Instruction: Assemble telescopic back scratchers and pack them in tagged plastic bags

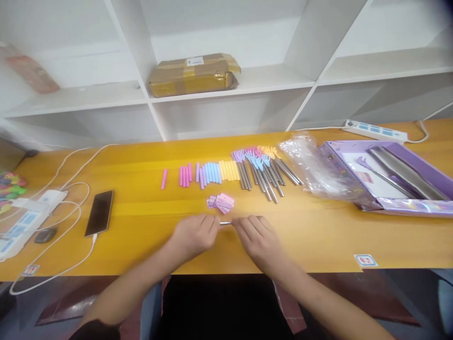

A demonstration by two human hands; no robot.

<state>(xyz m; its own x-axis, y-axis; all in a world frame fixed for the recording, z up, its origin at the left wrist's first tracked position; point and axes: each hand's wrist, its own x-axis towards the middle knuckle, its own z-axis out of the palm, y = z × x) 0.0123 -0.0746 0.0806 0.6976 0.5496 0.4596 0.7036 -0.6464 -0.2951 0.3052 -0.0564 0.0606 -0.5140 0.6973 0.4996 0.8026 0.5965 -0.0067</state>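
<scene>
My left hand (198, 231) and my right hand (256, 238) are closed around a thin metal rod (225, 223), of which a short stretch shows between them. Its two ends are hidden in my fists. Just beyond my hands lies a small pile of pink and purple cards (224, 203). Farther back are coloured tubes in a row: a lone pink tube (164, 179), pink tubes (185, 175), purple tubes (200, 176), blue tubes (213, 173) and yellow tubes (229, 171). To their right, several metal back scratchers (264, 177) with purple, blue, pink and yellow claw heads lie bunched together.
Clear plastic bags (314, 165) lie beside a purple box (382, 203) holding a purple-headed scratcher and a grey packet. At left are a phone (99, 213) on a cable and a power strip (31, 222). Another power strip (377, 131) and shelves with a taped parcel (193, 75) stand behind.
</scene>
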